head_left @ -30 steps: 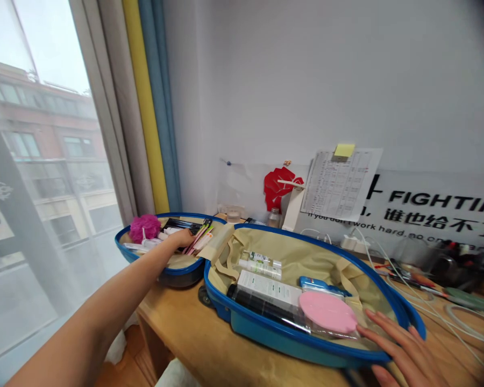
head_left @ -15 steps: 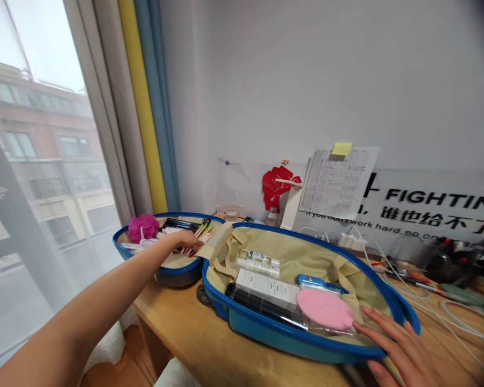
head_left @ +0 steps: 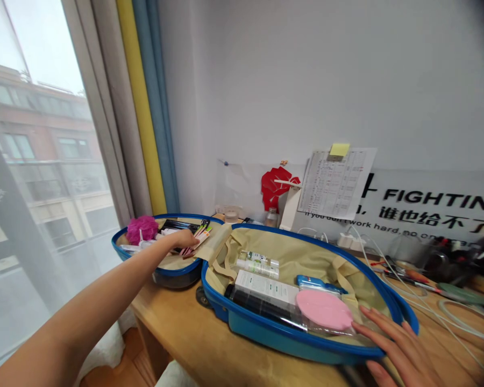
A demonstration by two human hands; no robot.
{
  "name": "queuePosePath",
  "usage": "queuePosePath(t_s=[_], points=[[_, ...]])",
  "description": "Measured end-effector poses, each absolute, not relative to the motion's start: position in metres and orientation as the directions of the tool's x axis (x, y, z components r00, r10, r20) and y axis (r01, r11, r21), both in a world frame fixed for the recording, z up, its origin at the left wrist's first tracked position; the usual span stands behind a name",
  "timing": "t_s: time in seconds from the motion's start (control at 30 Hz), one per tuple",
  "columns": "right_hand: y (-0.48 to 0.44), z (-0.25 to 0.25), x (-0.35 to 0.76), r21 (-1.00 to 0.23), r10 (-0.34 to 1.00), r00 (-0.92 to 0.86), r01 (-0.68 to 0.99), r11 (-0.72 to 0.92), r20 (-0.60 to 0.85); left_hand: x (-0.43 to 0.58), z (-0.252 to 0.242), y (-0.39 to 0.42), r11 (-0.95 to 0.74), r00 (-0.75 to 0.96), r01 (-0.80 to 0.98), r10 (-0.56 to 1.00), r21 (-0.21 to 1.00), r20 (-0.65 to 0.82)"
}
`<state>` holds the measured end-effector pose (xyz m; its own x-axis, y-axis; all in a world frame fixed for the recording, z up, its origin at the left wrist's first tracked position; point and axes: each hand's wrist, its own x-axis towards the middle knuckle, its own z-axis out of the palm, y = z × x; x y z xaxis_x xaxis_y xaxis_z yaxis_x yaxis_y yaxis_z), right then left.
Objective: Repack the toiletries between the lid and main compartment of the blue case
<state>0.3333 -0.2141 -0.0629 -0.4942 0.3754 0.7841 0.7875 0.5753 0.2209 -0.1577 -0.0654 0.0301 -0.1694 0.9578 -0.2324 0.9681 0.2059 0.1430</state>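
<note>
Little has changed: my left hand (head_left: 181, 238) sits half-curled at the pink slim items (head_left: 196, 243) in the far suitcase half (head_left: 121, 246), its hold unclear. My right hand (head_left: 397, 349) lies open and empty on the clear sheet (head_left: 365, 334) in the near suitcase half (head_left: 266, 336).

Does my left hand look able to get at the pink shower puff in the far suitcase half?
Probably yes. The left hand is over that blue-rimmed suitcase half, and the pink shower puff lies just beyond it, with only a few white toiletry tubes between them.
</note>
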Motion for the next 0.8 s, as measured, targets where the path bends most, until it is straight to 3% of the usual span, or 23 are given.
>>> queuePosePath(t_s=[0.17,0.33,0.53,0.8], points=[[-0.214,-0.067,0.336,0.182,0.403,-0.469,0.798,0.575,0.786,-0.152,0.054,-0.061,0.12,-0.115,0.983,0.992,0.139,-0.043],[-0.213,-0.069,0.337,0.168,0.413,-0.471,0.793,0.586,0.779,-0.104,0.061,-0.05,-0.152,0.136,0.982,0.982,0.115,0.132],[-0.215,-0.063,0.335,0.172,0.401,-0.468,0.791,0.587,0.787,-0.033,0.04,-0.028,-0.408,0.403,0.911,0.912,0.059,0.075],[-0.219,-0.06,0.333,0.199,0.396,-0.483,0.793,0.576,0.781,-0.001,0.013,-0.007,-0.443,0.443,0.897,0.896,0.014,-0.029]])
